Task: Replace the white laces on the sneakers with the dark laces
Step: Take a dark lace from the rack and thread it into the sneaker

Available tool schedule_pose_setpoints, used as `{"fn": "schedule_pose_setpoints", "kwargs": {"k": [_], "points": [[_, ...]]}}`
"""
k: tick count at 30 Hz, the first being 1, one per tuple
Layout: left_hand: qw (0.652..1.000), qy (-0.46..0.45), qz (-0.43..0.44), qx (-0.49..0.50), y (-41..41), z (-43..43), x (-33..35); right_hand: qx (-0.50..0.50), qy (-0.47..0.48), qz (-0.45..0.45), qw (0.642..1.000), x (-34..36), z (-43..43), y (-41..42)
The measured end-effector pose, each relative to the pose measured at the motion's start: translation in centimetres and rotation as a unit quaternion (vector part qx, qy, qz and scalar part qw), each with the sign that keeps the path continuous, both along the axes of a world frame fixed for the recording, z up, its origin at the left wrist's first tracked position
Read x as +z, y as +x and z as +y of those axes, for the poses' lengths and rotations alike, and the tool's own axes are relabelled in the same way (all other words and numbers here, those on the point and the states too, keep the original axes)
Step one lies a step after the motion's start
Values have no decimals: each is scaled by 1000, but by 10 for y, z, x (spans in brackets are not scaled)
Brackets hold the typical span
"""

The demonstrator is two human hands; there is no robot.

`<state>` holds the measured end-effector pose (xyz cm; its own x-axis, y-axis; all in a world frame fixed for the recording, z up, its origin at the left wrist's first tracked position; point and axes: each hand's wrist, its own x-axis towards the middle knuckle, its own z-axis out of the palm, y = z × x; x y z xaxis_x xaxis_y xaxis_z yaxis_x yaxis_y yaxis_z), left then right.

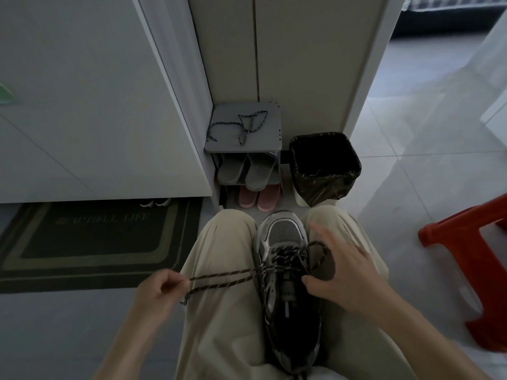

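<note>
Grey-and-silver mesh sneaker (pixel 285 234) sits wedged between thighs in beige trousers (pixel 219 311), toe pointing away. Dark speckled rope lace (pixel 227 275) is threaded through it. Left hand (pixel 156 292) pinches both strands, drawn taut leftward. Right hand (pixel 348 275) has fingers splayed, and a lace loop meets it between thumb and forefinger. Second dark speckled lace (pixel 241 123) lies on grey plastic shoe rack (pixel 271 119). Red plastic stool (pixel 466 242) stands to the right.

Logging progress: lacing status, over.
Left hand pinches dark lace, pulled taut sideways. Right hand, fingers spread, at the loop. Sneaker between the knees, laced dark. Nothing blocking.
</note>
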<state>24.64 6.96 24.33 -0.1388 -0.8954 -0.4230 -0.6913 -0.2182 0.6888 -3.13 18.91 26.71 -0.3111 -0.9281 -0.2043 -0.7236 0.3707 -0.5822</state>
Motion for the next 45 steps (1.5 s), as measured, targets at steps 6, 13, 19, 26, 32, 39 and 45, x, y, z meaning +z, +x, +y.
{"fn": "schedule_pose_setpoints", "kwargs": {"k": [6, 13, 19, 26, 32, 39, 45], "points": [[983, -138, -100, -69, -20, 6, -11, 13, -18, -22, 1000, -5, -1, 2], [913, -300, 26, -275, -107, 42, 10, -13, -44, -46, 998, -4, 1, 6], [904, -309, -4, -296, -129, 49, 5, -15, -46, -56, 997, -5, 4, 5], [945, -244, 63, -211, -96, 55, 12, -12, -31, -48, 998, -6, 2, 3], [976, -155, 84, -128, -57, 43, 12, -17, -26, -42, 999, -7, 0, 4], [958, -74, 50, -271, -49, 49, 22, -19, -32, -38, 999, -6, 2, 5], [950, -75, -7, -302, -47, 38, 27, 14, -10, -45, 999, 1, -4, 6]]}}
